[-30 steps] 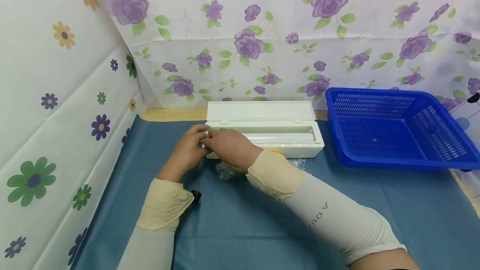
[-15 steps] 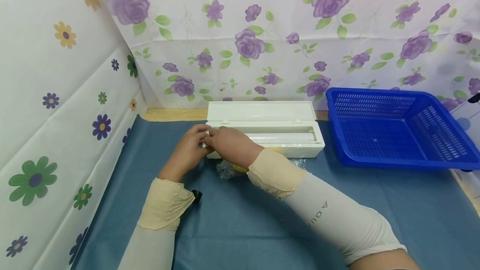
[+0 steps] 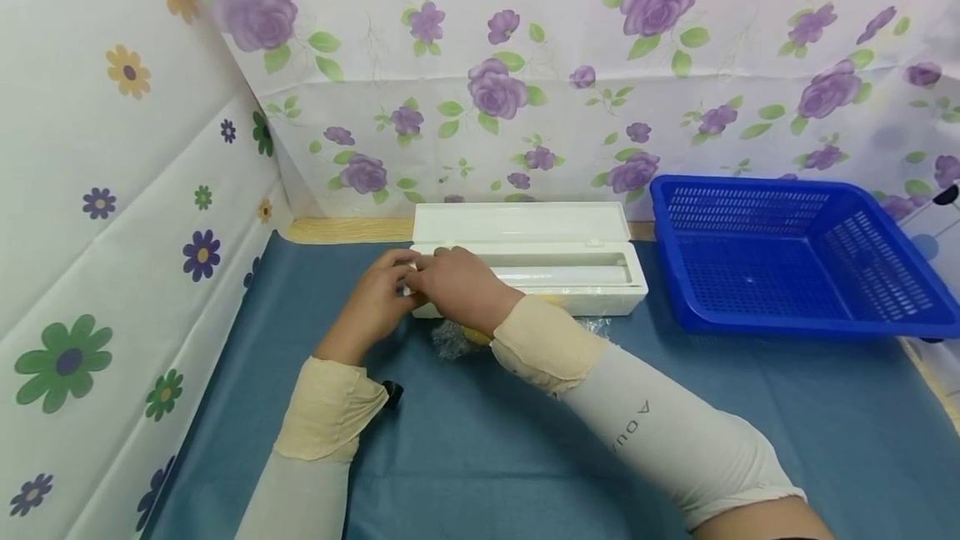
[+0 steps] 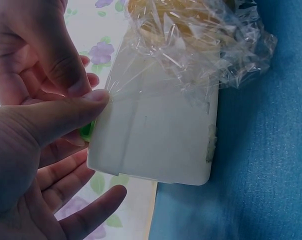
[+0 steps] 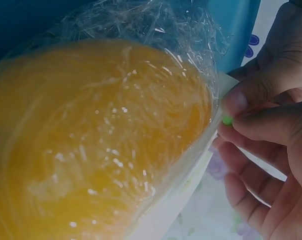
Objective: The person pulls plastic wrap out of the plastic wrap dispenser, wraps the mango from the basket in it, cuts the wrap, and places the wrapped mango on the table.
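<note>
Grip pinched closed, left hand (image 3: 377, 296) and right hand (image 3: 467, 287) hold a small green piece (image 4: 86, 131) beside clear crinkled plastic film (image 4: 243, 57), likely light, limp, clingy, best taken by its edge.

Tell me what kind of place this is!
Maybe a small indoor work corner: a blue cloth-covered table, white purple-flowered wall sheeting and a rectangular blue plastic basket.

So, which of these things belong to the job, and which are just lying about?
Apparently in use:
white box, lid open
white roll inside
loose clear film
film-covered yellow item
small green piece

Apparently just lying about:
blue basket, right of the box
blue cloth underneath
</note>
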Tool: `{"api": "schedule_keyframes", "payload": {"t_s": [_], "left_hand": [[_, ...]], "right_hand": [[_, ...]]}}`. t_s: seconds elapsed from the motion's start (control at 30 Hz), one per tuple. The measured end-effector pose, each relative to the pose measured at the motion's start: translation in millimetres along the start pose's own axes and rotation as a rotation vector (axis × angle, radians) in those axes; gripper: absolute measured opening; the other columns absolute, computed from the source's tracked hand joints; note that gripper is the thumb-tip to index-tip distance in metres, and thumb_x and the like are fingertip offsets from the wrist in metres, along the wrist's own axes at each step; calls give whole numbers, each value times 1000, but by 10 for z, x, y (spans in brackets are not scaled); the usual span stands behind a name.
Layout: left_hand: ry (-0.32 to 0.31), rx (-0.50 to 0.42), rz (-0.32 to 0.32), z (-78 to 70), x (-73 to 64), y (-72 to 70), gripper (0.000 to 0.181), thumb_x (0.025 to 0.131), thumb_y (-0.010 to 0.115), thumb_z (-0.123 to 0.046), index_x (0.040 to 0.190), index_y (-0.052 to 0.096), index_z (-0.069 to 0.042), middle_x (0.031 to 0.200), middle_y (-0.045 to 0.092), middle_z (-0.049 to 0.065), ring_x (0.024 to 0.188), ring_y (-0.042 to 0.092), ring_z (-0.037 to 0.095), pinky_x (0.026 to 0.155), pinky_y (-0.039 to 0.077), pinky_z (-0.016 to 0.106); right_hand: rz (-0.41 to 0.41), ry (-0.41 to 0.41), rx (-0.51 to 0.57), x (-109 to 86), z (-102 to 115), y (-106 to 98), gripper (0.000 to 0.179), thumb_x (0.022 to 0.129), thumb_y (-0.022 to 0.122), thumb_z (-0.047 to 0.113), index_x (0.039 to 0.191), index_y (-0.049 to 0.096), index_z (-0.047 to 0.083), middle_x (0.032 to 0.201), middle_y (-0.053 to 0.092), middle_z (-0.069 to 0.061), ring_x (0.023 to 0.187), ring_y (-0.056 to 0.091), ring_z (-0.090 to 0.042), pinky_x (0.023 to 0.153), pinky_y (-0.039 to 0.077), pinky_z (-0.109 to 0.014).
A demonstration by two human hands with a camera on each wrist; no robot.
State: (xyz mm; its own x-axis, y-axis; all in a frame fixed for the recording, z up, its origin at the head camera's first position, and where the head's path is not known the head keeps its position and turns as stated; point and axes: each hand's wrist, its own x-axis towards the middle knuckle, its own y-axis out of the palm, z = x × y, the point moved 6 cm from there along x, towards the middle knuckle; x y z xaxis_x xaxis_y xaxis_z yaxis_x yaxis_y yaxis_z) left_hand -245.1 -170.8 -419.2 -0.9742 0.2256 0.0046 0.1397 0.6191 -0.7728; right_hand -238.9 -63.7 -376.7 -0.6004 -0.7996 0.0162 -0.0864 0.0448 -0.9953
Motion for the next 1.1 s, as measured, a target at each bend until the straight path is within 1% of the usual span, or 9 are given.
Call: {"api": "schedule_keyframes", "payload": {"t_s": [0.1,0.33,0.6,0.83,1.1], "left_hand": [[0,10,-1,-2,-5,-7,21,96,71,-20,113,73,-9,156,42,9,135,50,37,99,49,52],[-1,22,-1,-11,-5,1,19,95,72,-20,111,74,-10,156,42,10,142,44,38,106,46,54],[-4,9,-4,0,0,4,20,95,72,-19,112,74,-10,155,42,9,138,47,37,102,48,52],[-16,10,2,-2,3,4,20,95,72,-20,113,74,-11,156,42,8,137,48,37,102,48,52],[-12,21,6,-2,7,4,24,95,72,-21,116,73,-11,156,42,8,140,45,37,104,47,53]], "right_hand": [[-3,8,-2,4,2,-3,22,103,58,16,121,70,23,128,67,2,88,64,-21,78,53,-34],[-3,20,-11,7,-17,13,25,103,58,16,124,68,24,126,69,2,88,65,-22,78,53,-36],[1,26,-16,29,-37,28,27,103,59,14,125,68,27,123,69,3,84,64,-21,74,53,-35],[17,35,-31,37,-47,41,31,103,59,17,131,65,28,133,66,3,91,65,-23,78,54,-36],[15,32,-31,31,-53,41,32,103,60,20,133,66,27,129,69,1,95,67,-23,84,56,-38]]}}
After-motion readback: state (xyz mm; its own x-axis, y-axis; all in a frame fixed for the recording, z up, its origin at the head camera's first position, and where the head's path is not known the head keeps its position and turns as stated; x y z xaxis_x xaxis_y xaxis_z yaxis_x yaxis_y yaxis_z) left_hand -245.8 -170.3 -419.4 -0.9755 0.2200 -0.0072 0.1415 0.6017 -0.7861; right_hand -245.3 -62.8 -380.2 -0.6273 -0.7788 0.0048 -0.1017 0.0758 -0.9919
